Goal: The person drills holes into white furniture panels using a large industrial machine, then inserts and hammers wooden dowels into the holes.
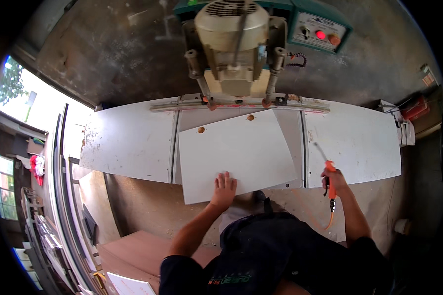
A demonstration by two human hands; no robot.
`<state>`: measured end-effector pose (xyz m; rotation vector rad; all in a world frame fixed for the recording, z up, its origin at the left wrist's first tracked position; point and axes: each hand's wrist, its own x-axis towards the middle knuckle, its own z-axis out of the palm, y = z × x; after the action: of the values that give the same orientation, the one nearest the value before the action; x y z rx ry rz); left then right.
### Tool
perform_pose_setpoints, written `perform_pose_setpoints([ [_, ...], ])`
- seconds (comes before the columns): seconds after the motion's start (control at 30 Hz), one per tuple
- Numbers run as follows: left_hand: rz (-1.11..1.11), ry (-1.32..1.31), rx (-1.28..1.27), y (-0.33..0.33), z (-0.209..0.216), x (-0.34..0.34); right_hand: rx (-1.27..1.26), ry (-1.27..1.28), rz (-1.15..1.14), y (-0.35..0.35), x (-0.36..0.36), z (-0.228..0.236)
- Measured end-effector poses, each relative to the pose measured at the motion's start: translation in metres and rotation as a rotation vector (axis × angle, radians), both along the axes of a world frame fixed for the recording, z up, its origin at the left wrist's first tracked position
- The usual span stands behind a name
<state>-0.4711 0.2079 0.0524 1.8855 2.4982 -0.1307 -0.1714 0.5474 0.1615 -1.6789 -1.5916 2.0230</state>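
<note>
Beyond the flat white rectangular panel (238, 152), a pale, rounded metal motor (231, 29) hides part of a green metal housing (184, 9). The left hand (225, 189) lies open on the panel's near side, grasping nothing. Right of the panel, the right hand (337, 178) wraps an orange blow gun (332, 189), its fingers partly hidden. The smooth panel, atop the white worktable (133, 142), has two round brown holes (250, 117).

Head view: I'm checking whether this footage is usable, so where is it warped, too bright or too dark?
In the head view, the long table looks bowed and the picture's corners go black; in the head view, the opening at left is washed out; in the head view, the lower right is very dark, while the white board and left hand show clearly.
</note>
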Motion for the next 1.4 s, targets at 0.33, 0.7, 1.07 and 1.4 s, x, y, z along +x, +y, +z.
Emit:
perform_pose_setpoints([
  [0.33,0.157,-0.239,-0.029,0.062,0.229,-0.002,-0.172,0.424,-0.026,-0.007,0.052,-0.020],
  [0.7,0.387,-0.442,0.404,-0.012,0.330,-0.026,-0.130,0.344,0.688,-0.056,0.022,-0.049],
  [1.07,1.186,-0.798,1.137,-0.278,0.476,0.104,-0.771,1.039,0.756,-0.238,-0.159,0.091],
  [1.4,1.444,-0.719,1.600,-0.425,0.436,0.212,-0.592,1.023,1.184,-0.356,-0.203,0.188],
])
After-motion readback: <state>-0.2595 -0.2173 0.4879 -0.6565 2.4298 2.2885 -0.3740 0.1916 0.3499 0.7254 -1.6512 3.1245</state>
